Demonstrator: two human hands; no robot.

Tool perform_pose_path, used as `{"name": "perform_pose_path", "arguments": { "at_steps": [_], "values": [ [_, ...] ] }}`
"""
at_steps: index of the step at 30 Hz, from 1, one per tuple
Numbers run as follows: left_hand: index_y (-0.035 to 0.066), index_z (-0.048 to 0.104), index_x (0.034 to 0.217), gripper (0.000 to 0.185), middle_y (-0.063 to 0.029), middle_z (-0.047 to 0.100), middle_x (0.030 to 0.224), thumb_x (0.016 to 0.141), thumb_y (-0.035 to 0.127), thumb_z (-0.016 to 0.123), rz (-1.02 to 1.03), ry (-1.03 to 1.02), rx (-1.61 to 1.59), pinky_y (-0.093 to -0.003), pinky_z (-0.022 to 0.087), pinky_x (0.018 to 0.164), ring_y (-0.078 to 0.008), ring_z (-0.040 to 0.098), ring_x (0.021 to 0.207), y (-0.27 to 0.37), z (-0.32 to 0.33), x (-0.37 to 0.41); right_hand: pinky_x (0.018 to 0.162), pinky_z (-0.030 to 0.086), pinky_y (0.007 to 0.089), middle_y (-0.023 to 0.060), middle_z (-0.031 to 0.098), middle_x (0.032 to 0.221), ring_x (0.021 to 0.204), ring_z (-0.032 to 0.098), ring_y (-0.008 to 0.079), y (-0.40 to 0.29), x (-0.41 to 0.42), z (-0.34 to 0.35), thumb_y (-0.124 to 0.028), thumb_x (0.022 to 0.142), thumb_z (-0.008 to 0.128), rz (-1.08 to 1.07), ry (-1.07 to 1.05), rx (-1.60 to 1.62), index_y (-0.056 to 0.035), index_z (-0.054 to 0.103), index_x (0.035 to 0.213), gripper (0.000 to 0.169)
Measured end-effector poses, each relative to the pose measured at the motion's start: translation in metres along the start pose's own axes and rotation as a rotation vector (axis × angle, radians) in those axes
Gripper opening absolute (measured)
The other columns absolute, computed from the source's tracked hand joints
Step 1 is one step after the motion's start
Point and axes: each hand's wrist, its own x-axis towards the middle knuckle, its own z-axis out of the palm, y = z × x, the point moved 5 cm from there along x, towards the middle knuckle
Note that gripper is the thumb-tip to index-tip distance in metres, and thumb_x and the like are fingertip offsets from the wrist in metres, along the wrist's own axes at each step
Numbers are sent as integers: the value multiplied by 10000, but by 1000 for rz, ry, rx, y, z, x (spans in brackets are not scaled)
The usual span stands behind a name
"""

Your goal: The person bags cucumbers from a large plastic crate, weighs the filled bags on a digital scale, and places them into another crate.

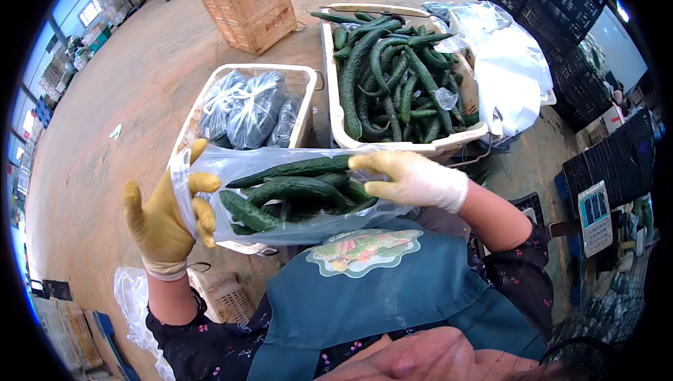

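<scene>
A clear plastic bag (315, 234) with several dark green cucumbers (299, 189) inside lies across the front of my body. My left hand (173, 207), in a yellow glove, is at the bag's left end, with the film stretched around its spread fingers. At the right end, my gloved right hand (410, 178) rests its fingers on the bag and a cucumber's tip. Beyond it, a cream crate (336, 123) holds many loose, curved cucumbers (363, 60). The smaller white crate (247, 67) at left contains several tied bags (257, 110) with dark contents.
White plastic bags (507, 65) drape over the large crate's right side. An orange-stained crate (252, 7) stands on the floor ahead. A scale's keypad and display (595, 218) are at right, below stacked black crates (562, 18). Another crate (226, 297) sits by my left elbow.
</scene>
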Motion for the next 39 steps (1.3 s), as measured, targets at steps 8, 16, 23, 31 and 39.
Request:
{"name": "perform_pose_path", "arguments": {
  "at_steps": [8, 16, 23, 31, 39],
  "values": [
    [-109, 56, 1516, 1096, -366, 577, 1197, 897, 639, 563, 12, 20, 51, -467, 622, 499, -410, 716, 775, -3, 7, 6, 844, 545, 401, 170, 744, 942, 887, 711, 299, 224, -10, -109, -353, 866, 654, 691, 98, -530, 9, 742, 985, 391],
    [-115, 89, 1513, 1090, -357, 599, 1161, 898, 658, 549, 36, 67, 62, -444, 613, 469, -396, 717, 751, -5, 1, 12, 872, 530, 385, 203, 695, 1107, 987, 679, 315, 341, -6, -118, -338, 752, 790, 882, 497, -363, 11, 533, 1323, 716],
    [-97, 84, 1520, 1083, -354, 599, 1163, 896, 651, 558, 22, 45, 40, -439, 617, 484, -392, 715, 745, -6, 3, 15, 462, 455, 206, 109, 703, 804, 537, 588, 96, 259, -15, -128, -288, 977, 628, 479, 548, 1011, -20, 515, 1341, 466],
    [-49, 126, 1524, 1014, -367, 554, 1229, 915, 659, 520, -8, -19, 24, -470, 636, 576, -420, 709, 835, -9, 7, 22, 681, 580, 272, 154, 689, 1068, 789, 675, 132, 55, -4, -98, -286, 1001, 607, -378, 302, 1449, 43, 323, 1502, 664],
    [-112, 170, 1486, 1039, -347, 588, 1159, 905, 689, 490, -20, -41, 118, -441, 640, 569, -372, 717, 804, -4, 10, 28, 943, 526, 368, 118, 703, 1114, 1040, 672, 226, -23, 43, 7, -90, 857, 709, -217, 29, 632, -21, 629, 1223, 381]
  ]
}}
